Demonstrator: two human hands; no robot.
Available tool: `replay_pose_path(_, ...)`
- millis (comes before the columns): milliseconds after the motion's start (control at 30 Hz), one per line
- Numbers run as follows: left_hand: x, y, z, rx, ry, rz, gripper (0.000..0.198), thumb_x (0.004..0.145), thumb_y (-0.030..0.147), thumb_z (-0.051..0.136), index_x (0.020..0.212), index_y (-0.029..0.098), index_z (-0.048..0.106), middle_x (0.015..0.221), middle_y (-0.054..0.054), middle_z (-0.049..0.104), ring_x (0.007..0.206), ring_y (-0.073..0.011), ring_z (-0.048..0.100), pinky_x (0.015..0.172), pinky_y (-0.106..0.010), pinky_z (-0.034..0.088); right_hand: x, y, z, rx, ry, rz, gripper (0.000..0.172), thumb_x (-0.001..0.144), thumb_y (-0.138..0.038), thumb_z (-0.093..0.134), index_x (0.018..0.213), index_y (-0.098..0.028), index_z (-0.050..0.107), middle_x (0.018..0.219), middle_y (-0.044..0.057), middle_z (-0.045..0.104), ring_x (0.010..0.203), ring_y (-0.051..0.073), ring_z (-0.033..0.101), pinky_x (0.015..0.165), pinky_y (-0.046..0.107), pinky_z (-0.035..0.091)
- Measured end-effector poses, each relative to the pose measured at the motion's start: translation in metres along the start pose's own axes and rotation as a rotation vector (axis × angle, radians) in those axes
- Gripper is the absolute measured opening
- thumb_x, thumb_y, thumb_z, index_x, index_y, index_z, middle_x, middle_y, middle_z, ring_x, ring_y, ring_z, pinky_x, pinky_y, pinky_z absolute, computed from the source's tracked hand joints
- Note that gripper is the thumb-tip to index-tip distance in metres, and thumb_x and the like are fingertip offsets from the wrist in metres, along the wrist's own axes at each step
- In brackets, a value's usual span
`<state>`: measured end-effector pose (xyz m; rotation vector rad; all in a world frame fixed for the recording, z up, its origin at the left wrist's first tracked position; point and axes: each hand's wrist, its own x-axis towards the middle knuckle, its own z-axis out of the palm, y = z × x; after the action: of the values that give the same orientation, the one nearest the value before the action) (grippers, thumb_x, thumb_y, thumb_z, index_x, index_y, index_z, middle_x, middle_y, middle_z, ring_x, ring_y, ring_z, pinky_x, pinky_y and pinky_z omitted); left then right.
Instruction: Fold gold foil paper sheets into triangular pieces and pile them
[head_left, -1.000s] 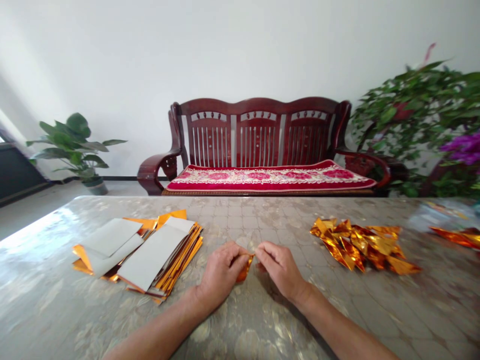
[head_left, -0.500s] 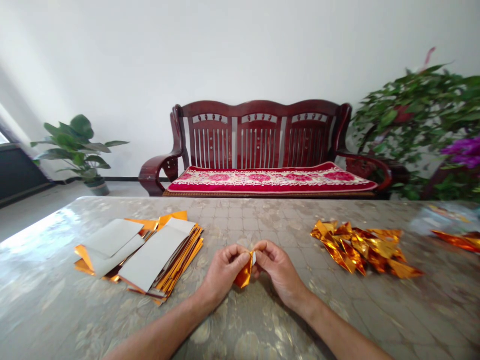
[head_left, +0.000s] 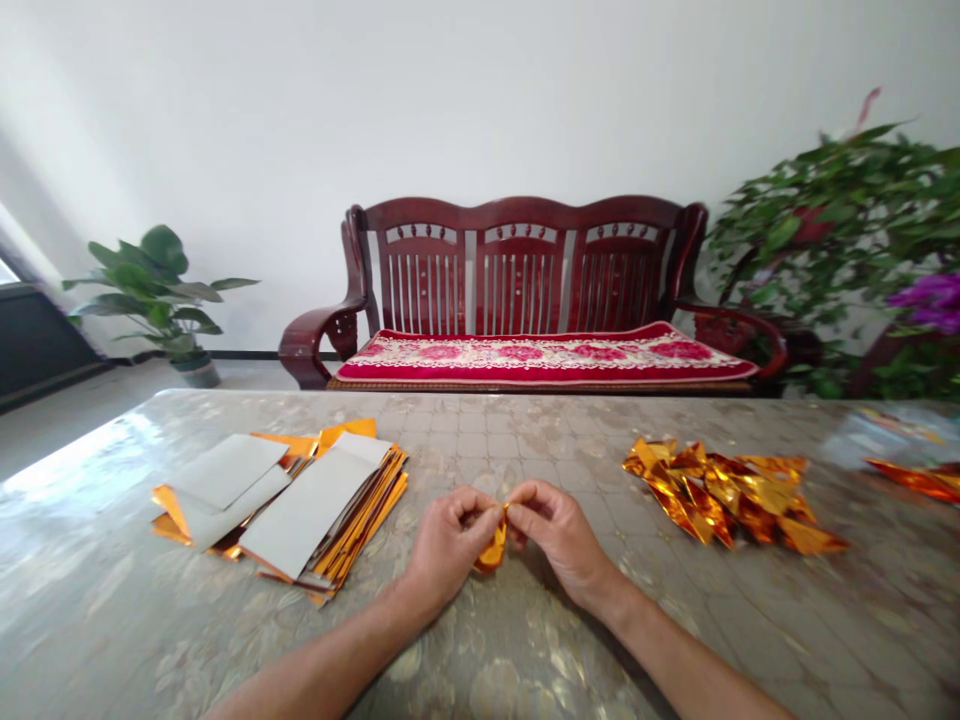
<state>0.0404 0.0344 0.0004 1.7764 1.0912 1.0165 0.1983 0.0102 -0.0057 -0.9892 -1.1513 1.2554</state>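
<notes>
A small folded piece of gold foil paper (head_left: 491, 555) is pinched between my two hands over the middle of the table. My left hand (head_left: 456, 535) grips its upper left part with thumb and fingers, hiding some of it. On the other side, my right hand (head_left: 555, 535) has its thumb and index finger closed on the top right edge. To the left lies a stack of grey-backed gold foil sheets (head_left: 319, 510). Over on the right is a pile of folded gold foil pieces (head_left: 731, 495).
The table (head_left: 495, 670) has a patterned, shiny cover. A clear plastic bag (head_left: 885, 435) and another orange-gold foil piece (head_left: 919, 480) lie at the right. Beyond stands a wooden bench (head_left: 517, 270) with a red floral cushion (head_left: 540, 360), between potted plants (head_left: 161, 290).
The foil paper looks more closed up and rounder at its lower end, and the pale underside between my fingers no longer shows. Both hands stay in nearly the same place.
</notes>
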Motion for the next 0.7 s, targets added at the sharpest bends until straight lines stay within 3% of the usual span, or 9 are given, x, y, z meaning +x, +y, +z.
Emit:
replay_pose_path(133, -0.001, -0.0016, -0.0019, 0.097, 0.005, 0.029, 0.024, 0.084, 0.027, 0.056, 0.064, 0.017, 0.063, 0.062, 0.001, 0.059, 0.062, -0.0113, 0.053, 0.059, -0.021, 0.037, 0.0001, 0.0018, 0.0021, -0.102, 0.02, -0.027, 0.026, 0.075, -0.04, 0.073, 0.077, -0.018, 0.058, 0.058, -0.004, 0.058, 0.054, 0.01, 0.051, 0.053, 0.022, 0.042)
replay_pose_path(333, -0.0007, -0.0006, -0.0028, 0.066, -0.031, 0.019, 0.028, 0.089, 0.032, 0.052, 0.068, 0.018, 0.066, 0.066, 0.001, 0.061, 0.065, -0.0128, 0.054, 0.061, -0.021, 0.037, -0.0006, 0.0055, 0.0038, -0.24, 0.066, -0.066, 0.021, 0.079, -0.038, 0.065, 0.077, -0.019, 0.056, 0.058, -0.005, 0.054, 0.055, 0.011, 0.05, 0.053, 0.022, 0.04)
replay_pose_path(533, -0.0008, -0.0016, -0.003, 0.064, -0.033, 0.049, 0.016, 0.082, 0.027, 0.059, 0.077, 0.019, 0.072, 0.071, 0.0, 0.067, 0.066, -0.0138, 0.057, 0.062, -0.021, 0.039, -0.0008, 0.003, 0.0042, -0.275, 0.1, -0.093, 0.018, 0.079, -0.037, 0.065, 0.077, -0.021, 0.057, 0.062, -0.004, 0.054, 0.058, 0.012, 0.05, 0.055, 0.023, 0.041)
replay_pose_path(700, -0.0009, -0.0017, -0.0049, 0.178, 0.012, 0.086, 0.016, 0.08, 0.021, 0.06, 0.074, 0.019, 0.074, 0.068, 0.001, 0.067, 0.062, -0.0122, 0.056, 0.06, -0.021, 0.037, -0.0029, -0.0002, 0.007, -0.214, 0.046, -0.061, 0.018, 0.078, -0.036, 0.066, 0.079, -0.02, 0.057, 0.061, -0.004, 0.054, 0.059, 0.012, 0.05, 0.056, 0.023, 0.04)
